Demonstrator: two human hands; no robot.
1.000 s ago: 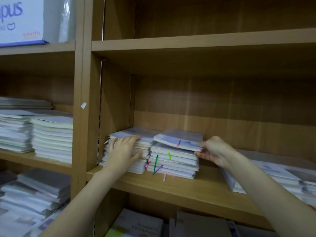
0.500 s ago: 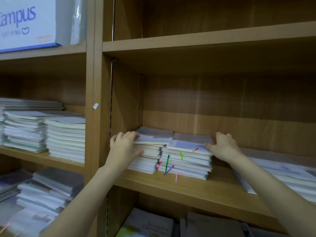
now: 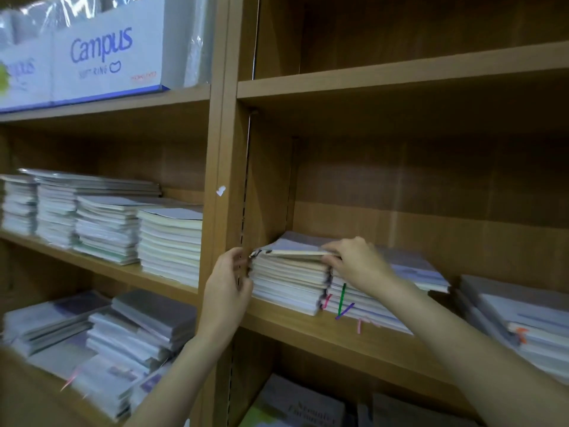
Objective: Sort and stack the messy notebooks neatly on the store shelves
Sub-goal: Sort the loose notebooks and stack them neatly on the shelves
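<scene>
Wooden shelf (image 3: 308, 326) holds two notebook stacks; left hand (image 3: 226, 283) presses relaxed fingers against the left stack (image 3: 288, 280), right hand (image 3: 358, 263) pinches its top notebook (image 3: 295, 246), fingertips blurred, hiding the neighbouring stack (image 3: 409, 282)

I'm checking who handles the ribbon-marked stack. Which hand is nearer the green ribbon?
Right. The right hand rests on the notebooks just above the green ribbon. The left hand is farther off, at the left end of the neighbouring stack.
</scene>
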